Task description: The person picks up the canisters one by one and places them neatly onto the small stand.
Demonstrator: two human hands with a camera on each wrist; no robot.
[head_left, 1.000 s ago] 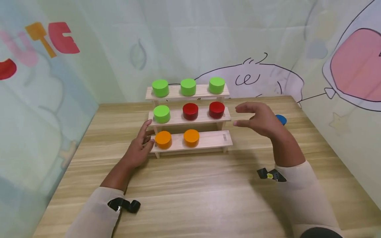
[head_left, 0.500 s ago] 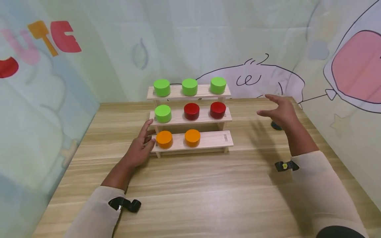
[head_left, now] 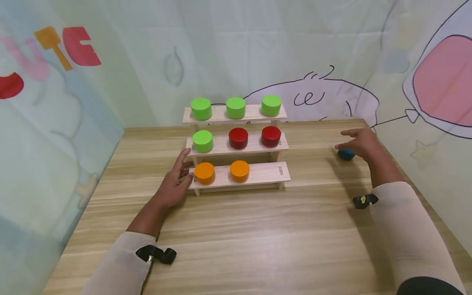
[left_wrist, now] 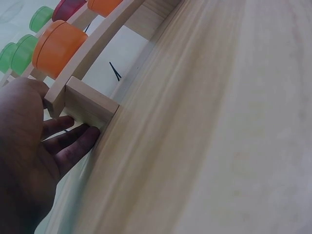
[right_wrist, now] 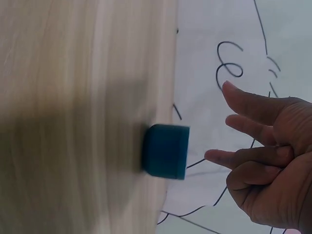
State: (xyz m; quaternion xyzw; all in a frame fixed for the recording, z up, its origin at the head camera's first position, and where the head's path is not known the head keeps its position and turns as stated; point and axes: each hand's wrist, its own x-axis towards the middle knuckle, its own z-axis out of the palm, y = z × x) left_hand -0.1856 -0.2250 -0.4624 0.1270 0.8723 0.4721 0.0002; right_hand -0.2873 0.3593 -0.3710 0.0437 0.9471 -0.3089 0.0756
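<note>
A three-tier wooden stand (head_left: 263, 173) bears short round blocks. Its bottom tier holds two orange blocks (head_left: 239, 171), toward the left and middle. A green block (head_left: 203, 141) and two red blocks (head_left: 271, 136) sit on the middle tier, and three green blocks (head_left: 236, 107) on the top one. My left hand (head_left: 172, 186) rests against the stand's left end, its fingers (left_wrist: 78, 146) by the wooden leg. Over a blue block (right_wrist: 166, 151) on the table's right side, my right hand (head_left: 363, 145) hovers, thumb and forefinger spread apart, other fingers partly curled. A gap separates hand and block in the right wrist view.
The wood-grain table (head_left: 258, 241) reaches back to a printed curtain (head_left: 313, 41), which also runs along both sides. A bare stretch of tabletop lies between the stand and the blue block. The bottom tier's right end carries no block.
My right hand has moved right, away from the stand, and then down close above the blue block. My left hand keeps its place at the stand.
</note>
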